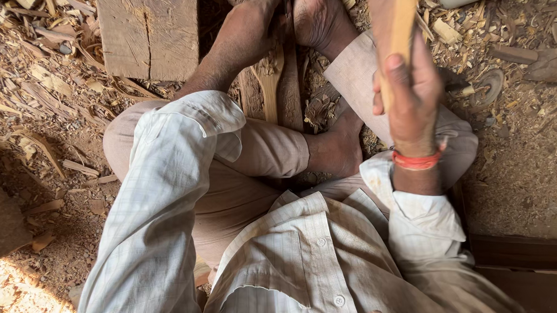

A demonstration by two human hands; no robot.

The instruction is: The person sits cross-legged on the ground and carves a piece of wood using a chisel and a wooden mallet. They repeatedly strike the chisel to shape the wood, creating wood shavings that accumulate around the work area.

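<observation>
I sit cross-legged on the ground. My right hand (412, 90) is raised and closed around a pale wooden handle (402, 22) that runs up out of the top edge. My left hand (249, 25) reaches forward and grips a narrow dark tool near the top edge, its tip hidden. Below it a half-carved wooden spoon (270, 83) lies on a dark wooden block (288, 88) between my bare feet (317, 16). An orange thread band (416, 161) circles my right wrist.
Wood shavings and chips (48, 90) cover the dirt floor all around. A thick plank (149, 34) lies at top left. A carved wooden piece (550, 64) rests at the right edge, and dark boards (522, 253) sit at lower right.
</observation>
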